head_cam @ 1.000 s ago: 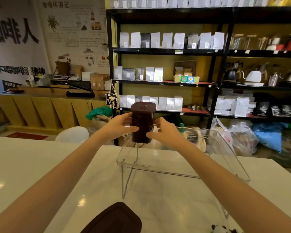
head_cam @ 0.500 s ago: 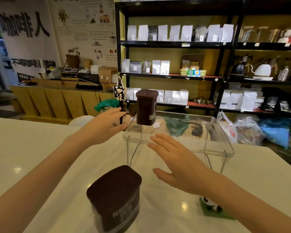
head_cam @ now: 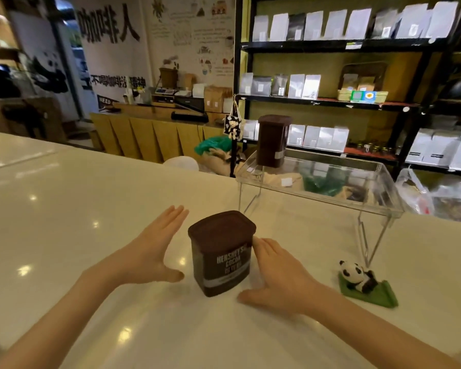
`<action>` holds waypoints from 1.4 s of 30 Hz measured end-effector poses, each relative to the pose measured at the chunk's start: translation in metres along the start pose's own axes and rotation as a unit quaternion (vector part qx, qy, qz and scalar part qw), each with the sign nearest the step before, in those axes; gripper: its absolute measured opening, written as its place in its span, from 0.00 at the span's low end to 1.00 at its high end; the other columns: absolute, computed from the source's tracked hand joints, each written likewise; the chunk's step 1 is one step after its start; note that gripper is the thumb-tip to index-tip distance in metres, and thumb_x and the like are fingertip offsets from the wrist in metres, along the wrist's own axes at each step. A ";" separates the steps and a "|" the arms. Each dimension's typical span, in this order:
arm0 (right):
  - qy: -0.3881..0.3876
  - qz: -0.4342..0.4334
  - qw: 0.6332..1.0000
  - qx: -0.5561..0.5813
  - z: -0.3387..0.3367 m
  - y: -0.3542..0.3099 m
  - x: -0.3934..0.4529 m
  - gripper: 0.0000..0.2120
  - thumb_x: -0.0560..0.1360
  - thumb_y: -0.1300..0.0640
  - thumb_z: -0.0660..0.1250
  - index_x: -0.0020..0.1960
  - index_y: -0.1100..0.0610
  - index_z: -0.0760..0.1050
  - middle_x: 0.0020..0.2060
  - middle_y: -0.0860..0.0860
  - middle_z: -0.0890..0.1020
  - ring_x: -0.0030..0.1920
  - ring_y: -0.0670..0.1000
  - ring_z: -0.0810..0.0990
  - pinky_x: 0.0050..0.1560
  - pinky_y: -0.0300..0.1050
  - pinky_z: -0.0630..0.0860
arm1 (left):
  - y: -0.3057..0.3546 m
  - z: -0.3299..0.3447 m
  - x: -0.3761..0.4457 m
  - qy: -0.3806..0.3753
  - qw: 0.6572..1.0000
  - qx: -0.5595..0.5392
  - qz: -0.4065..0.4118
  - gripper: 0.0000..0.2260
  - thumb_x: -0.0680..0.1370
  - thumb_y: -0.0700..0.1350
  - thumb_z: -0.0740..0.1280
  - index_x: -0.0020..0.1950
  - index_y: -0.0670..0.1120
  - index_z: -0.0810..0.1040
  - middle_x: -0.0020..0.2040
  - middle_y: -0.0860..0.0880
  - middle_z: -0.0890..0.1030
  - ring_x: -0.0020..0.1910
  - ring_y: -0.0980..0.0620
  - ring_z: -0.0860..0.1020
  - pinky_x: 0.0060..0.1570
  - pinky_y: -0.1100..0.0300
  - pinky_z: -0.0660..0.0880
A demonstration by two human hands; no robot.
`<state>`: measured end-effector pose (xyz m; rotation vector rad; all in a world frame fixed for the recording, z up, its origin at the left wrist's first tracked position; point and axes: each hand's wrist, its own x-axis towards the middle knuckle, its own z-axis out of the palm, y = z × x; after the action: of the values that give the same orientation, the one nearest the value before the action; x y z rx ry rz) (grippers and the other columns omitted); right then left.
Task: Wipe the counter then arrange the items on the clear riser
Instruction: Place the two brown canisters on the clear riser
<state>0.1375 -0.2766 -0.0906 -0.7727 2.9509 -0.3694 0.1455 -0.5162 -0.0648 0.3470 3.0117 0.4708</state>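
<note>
A clear riser (head_cam: 367, 198) stands on the white counter (head_cam: 64, 209). One brown cocoa tin (head_cam: 273, 141) is upright on the riser's far left corner. A second brown cocoa tin (head_cam: 222, 253) sits on the counter in front of the riser. My left hand (head_cam: 149, 251) is spread to the left of this tin, a small gap away. My right hand (head_cam: 280, 275) is spread on its right side, fingertips at or touching the tin's wall. Neither hand has closed on it. A panda figurine on a green base (head_cam: 362, 283) lies on the counter to the right.
Beyond the counter's far edge are black shelves (head_cam: 330, 43) with white bags, plastic sacks on the floor (head_cam: 437, 195) and a wooden bench with equipment (head_cam: 155, 123). The counter stretches far to the left.
Both hands let go of the tin on the riser and drew back toward me. They now flank the second tin on the counter. The view swung left and down.
</note>
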 end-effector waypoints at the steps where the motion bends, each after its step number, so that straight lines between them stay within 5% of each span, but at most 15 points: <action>1: 0.004 -0.002 1.000 0.016 0.001 -0.001 0.000 0.49 0.66 0.37 0.67 0.74 0.52 0.42 0.74 0.50 0.57 0.73 0.51 0.57 0.73 0.46 0.57 | 0.000 0.006 -0.004 -0.022 0.999 -0.036 0.007 0.54 0.62 0.62 0.73 0.74 0.53 0.38 0.71 0.62 0.38 0.74 0.60 0.38 0.74 0.60 0.43; 3: 0.017 -0.007 0.999 0.042 0.004 -0.001 0.000 0.48 0.66 0.38 0.69 0.74 0.51 0.43 0.72 0.50 0.62 0.70 0.50 0.62 0.69 0.45 0.61 | 0.002 0.019 -0.008 -0.013 0.993 -0.114 0.035 0.56 0.54 0.68 0.71 0.74 0.58 0.44 0.72 0.65 0.44 0.74 0.64 0.44 0.73 0.65 0.47; 6: 0.021 -0.014 0.995 0.093 0.008 0.000 0.002 0.46 0.66 0.41 0.70 0.73 0.50 0.46 0.71 0.49 0.65 0.68 0.49 0.66 0.66 0.44 0.66 | 0.010 0.036 -0.009 0.040 0.974 -0.219 0.031 0.42 0.54 0.63 0.73 0.62 0.71 0.54 0.63 0.71 0.65 0.64 0.71 0.64 0.61 0.74 0.62; 11: 0.018 -0.017 0.982 0.186 0.011 0.002 0.004 0.42 0.68 0.47 0.71 0.73 0.52 0.50 0.69 0.49 0.68 0.64 0.47 0.70 0.59 0.37 0.67 | 0.016 0.053 -0.004 0.092 0.947 -0.307 0.006 0.40 0.55 0.58 0.74 0.65 0.59 0.64 0.57 0.61 0.76 0.55 0.63 0.76 0.56 0.71 0.71; 14: 0.009 -0.018 0.975 0.223 0.010 0.002 0.005 0.38 0.70 0.50 0.70 0.72 0.53 0.52 0.68 0.48 0.70 0.57 0.42 0.70 0.55 0.34 0.66 | 0.015 0.054 -0.001 0.112 0.935 -0.336 -0.002 0.33 0.60 0.46 0.80 0.58 0.62 0.68 0.55 0.55 0.79 0.51 0.61 0.80 0.50 0.70 0.76; 17: 0.011 -0.013 0.965 0.262 0.010 0.002 0.007 0.36 0.70 0.51 0.70 0.71 0.54 0.55 0.67 0.48 0.72 0.55 0.41 0.69 0.54 0.34 0.66 | 0.016 0.054 0.001 0.131 0.935 -0.329 -0.003 0.31 0.59 0.41 0.80 0.52 0.65 0.70 0.49 0.56 0.81 0.46 0.70 0.79 0.41 0.73 0.77; 23: 0.039 -0.016 0.963 0.266 -0.012 -0.001 0.014 0.35 0.69 0.50 0.71 0.70 0.53 0.57 0.65 0.49 0.73 0.54 0.45 0.72 0.49 0.34 0.71 | 0.029 0.033 -0.003 0.176 0.930 -0.323 -0.013 0.29 0.57 0.40 0.81 0.48 0.64 0.72 0.43 0.57 0.81 0.39 0.71 0.79 0.35 0.73 0.77; 28: 0.072 -0.033 0.949 0.305 -0.065 -0.003 0.015 0.36 0.68 0.51 0.72 0.70 0.50 0.57 0.54 0.41 0.74 0.51 0.42 0.74 0.45 0.30 0.71 | 0.060 -0.015 0.000 0.241 0.929 -0.282 0.018 0.31 0.59 0.45 0.80 0.56 0.57 0.70 0.44 0.66 0.75 0.38 0.67 0.77 0.31 0.79 0.73; 33: 0.125 -0.041 0.930 0.344 -0.117 0.006 0.020 0.33 0.69 0.56 0.71 0.68 0.51 0.59 0.52 0.41 0.74 0.53 0.42 0.75 0.47 0.33 0.73 | 0.089 -0.056 0.026 0.287 0.922 -0.255 0.058 0.34 0.60 0.47 0.78 0.65 0.48 0.71 0.47 0.59 0.75 0.42 0.63 0.75 0.36 0.75 0.69; 36: 0.161 -0.007 0.906 0.393 -0.142 0.020 0.028 0.25 0.71 0.60 0.69 0.63 0.51 0.62 0.46 0.41 0.74 0.47 0.39 0.74 0.41 0.33 0.72 | 0.104 -0.071 0.054 0.294 0.915 -0.265 0.079 0.33 0.60 0.50 0.78 0.63 0.48 0.73 0.48 0.57 0.77 0.40 0.67 0.73 0.36 0.73 0.70; 42: 0.220 0.095 0.834 0.496 -0.171 0.060 0.054 0.11 0.74 0.64 0.59 0.56 0.55 0.67 0.45 0.50 0.76 0.43 0.47 0.76 0.45 0.38 0.75 | 0.137 -0.072 0.113 0.304 0.904 -0.284 0.097 0.30 0.60 0.53 0.78 0.59 0.49 0.75 0.46 0.57 0.78 0.41 0.64 0.74 0.38 0.72 0.69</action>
<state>0.0406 -0.2157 0.0595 -0.2435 2.5014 -2.0349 0.0571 -0.3844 0.0415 0.5287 3.1711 1.7110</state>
